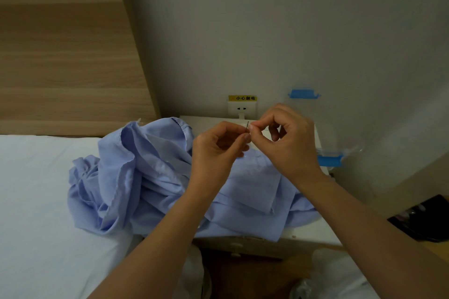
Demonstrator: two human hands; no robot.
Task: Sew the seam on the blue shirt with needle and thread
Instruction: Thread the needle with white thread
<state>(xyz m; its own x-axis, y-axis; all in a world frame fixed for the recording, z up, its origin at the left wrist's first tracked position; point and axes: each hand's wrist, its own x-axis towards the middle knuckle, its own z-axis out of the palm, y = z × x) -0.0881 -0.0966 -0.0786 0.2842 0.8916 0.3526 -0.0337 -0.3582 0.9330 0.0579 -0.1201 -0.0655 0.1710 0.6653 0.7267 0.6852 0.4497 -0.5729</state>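
Note:
The light blue shirt (150,177) lies crumpled across the bed's edge and a small white bedside table (313,230). Above it, my left hand (216,150) pinches a thin needle (247,126) between thumb and forefinger, with the needle's tip pointing up. My right hand (286,136) meets it from the right, its thumb and forefinger pinched together at the needle's top, apparently on a fine thread that is too thin to see clearly. Both hands hover over the shirt without touching it.
A white bed sheet (36,201) fills the left. A wall socket (241,109) with a yellow warning label sits behind the hands. A clear plastic box with blue clips (330,153) stands at the table's right. A dark object (422,221) lies at far right.

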